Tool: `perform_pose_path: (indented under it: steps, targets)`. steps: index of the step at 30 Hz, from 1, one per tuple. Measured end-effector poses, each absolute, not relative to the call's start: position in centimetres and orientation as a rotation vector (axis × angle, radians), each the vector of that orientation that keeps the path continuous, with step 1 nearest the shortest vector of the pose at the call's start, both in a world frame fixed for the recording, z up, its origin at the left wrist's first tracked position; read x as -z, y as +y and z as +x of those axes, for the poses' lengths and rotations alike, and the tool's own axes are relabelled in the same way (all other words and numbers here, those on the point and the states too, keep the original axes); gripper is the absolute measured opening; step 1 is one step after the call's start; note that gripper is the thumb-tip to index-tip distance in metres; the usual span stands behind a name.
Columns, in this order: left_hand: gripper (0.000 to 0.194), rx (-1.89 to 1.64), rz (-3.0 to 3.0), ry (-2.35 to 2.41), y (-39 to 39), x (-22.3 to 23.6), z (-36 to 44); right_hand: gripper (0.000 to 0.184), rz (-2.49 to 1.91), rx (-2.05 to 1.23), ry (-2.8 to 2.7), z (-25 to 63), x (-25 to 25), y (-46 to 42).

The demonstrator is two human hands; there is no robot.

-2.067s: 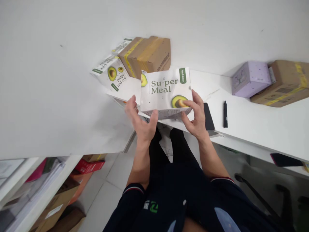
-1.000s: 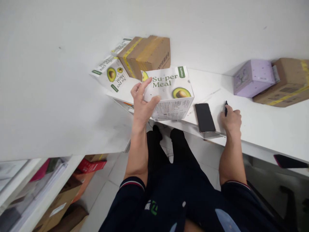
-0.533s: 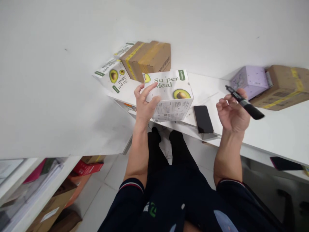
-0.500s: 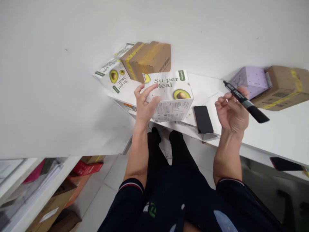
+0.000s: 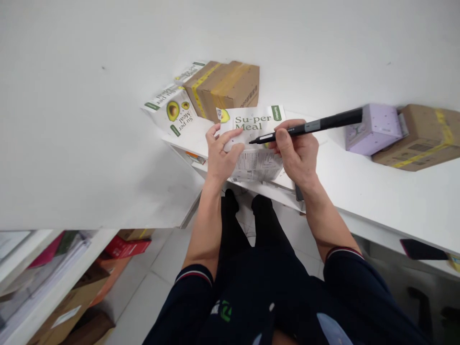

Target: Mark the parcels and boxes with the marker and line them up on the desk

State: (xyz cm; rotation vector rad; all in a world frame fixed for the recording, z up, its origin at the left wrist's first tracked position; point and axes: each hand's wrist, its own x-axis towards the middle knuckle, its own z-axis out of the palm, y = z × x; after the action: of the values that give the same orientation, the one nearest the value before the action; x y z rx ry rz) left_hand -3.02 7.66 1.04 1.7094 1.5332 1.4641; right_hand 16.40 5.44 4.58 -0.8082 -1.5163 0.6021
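My right hand (image 5: pixel 298 153) is closed in a writing grip around a black marker pen (image 5: pixel 316 125), its tip pointing left over the top of a white "Su-per Meal" carton (image 5: pixel 258 164). Whether the tip touches the cardboard I cannot tell. At the carton's near left corner, my left hand (image 5: pixel 222 155) holds it, with fingers on the top face and the thumb near the front edge. Printed avocados and green lettering mark the carton; my right hand and the pen hide part of its right side. Beneath my right wrist, a dark phone (image 5: pixel 299 192) is mostly covered.
Behind the carton stand a taped brown box (image 5: pixel 223 86) and another avocado carton (image 5: pixel 172 112). To the right on the white desk (image 5: pixel 359 191) are a purple box (image 5: pixel 373 129) and a brown box (image 5: pixel 424 139). Lower left, a shelf (image 5: pixel 86 258) holds boxes and papers.
My right hand has swung left with the marker, from beyond the phone to above the carton, and now covers most of the phone. My left hand keeps its place on the carton.
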Motion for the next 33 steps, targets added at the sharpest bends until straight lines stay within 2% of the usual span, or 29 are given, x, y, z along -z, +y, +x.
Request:
perform_pose_path:
  steps: [20, 26, 30, 33]
  targets:
    - [0.026, -1.498, 1.730, 1.530, 7.8, -1.0, -2.8, 0.035, -0.856, -0.601, -1.642, 16.3, -5.0, 5.4]
    - [0.027, -1.506, 1.687, 1.539, 7.9, -0.9, -2.4, 0.030, -0.799, -0.566, -1.432, 16.3, -4.9, 5.2]
    - [0.024, -1.545, 1.662, 1.536, 8.7, -0.7, -1.7, 0.017, -0.790, -0.428, -1.186, 19.3, -3.5, 5.0]
    - [0.023, -1.567, 1.631, 1.517, 9.7, -0.8, -1.2, 0.026, -1.086, -0.222, -1.230, 24.7, -0.3, 5.0]
